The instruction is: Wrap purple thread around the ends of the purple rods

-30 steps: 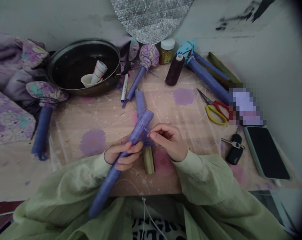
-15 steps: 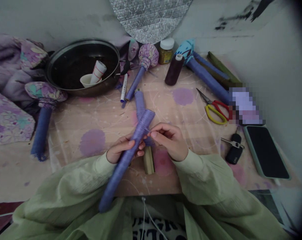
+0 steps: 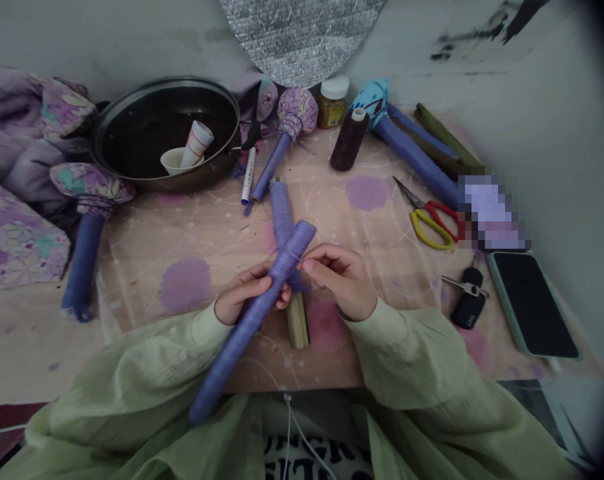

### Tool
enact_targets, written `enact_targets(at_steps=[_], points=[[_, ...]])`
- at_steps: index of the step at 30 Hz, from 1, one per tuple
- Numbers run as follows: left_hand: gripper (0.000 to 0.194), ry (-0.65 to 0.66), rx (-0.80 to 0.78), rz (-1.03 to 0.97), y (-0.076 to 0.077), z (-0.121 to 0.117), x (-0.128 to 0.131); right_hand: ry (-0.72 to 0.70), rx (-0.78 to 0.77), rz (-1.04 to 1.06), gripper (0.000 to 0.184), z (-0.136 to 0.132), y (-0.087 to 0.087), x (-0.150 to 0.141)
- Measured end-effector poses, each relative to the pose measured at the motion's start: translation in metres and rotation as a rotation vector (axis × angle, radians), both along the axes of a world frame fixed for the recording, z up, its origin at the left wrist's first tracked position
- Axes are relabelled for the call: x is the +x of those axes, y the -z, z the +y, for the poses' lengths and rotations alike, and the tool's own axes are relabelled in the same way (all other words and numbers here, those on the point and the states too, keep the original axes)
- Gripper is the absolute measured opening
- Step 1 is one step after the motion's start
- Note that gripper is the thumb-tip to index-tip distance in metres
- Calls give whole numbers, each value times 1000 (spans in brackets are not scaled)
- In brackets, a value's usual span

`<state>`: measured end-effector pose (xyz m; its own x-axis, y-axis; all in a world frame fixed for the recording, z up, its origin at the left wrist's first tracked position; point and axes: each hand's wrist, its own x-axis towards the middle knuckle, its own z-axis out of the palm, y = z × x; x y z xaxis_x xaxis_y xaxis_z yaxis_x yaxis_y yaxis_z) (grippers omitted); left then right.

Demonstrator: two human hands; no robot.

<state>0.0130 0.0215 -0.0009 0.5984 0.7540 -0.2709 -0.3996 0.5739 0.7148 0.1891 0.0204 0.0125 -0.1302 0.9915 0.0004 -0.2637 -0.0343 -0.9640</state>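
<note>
A long stick wrapped in purple thread (image 3: 247, 333) slants across my front, its lower end near my lap. My left hand (image 3: 247, 293) is closed round its upper half, thumb on top. Close to the stick's upper end, my right hand (image 3: 339, 279) pinches a thin purple thread (image 3: 301, 260) that runs from the wrapping. Beneath the held stick lies a second stick (image 3: 282, 207), part wrapped in purple, with bare greenish-brown wood (image 3: 298, 320) at its near end. My left hand partly hides the crossing of the two.
A black pan (image 3: 167, 183) holding paper cups stands back left. Purple-handled cloth-headed sticks (image 3: 85, 260) lie around. Right of me are scissors (image 3: 432, 223), a car key (image 3: 468, 307) and a phone (image 3: 535, 303). A marker (image 3: 249, 175), dark bottle (image 3: 349, 141) and jar (image 3: 332, 105) stand or lie further back.
The held stick's upper end has shifted slightly right, and its lower end slightly left. Both hands keep their grip in nearly the same place.
</note>
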Motion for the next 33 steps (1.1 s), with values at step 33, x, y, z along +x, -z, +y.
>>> enact_targets(at_steps=[33], points=[[27, 335, -245, -361, -9, -5, -6, -145, 56, -10, 25, -1, 7, 0]])
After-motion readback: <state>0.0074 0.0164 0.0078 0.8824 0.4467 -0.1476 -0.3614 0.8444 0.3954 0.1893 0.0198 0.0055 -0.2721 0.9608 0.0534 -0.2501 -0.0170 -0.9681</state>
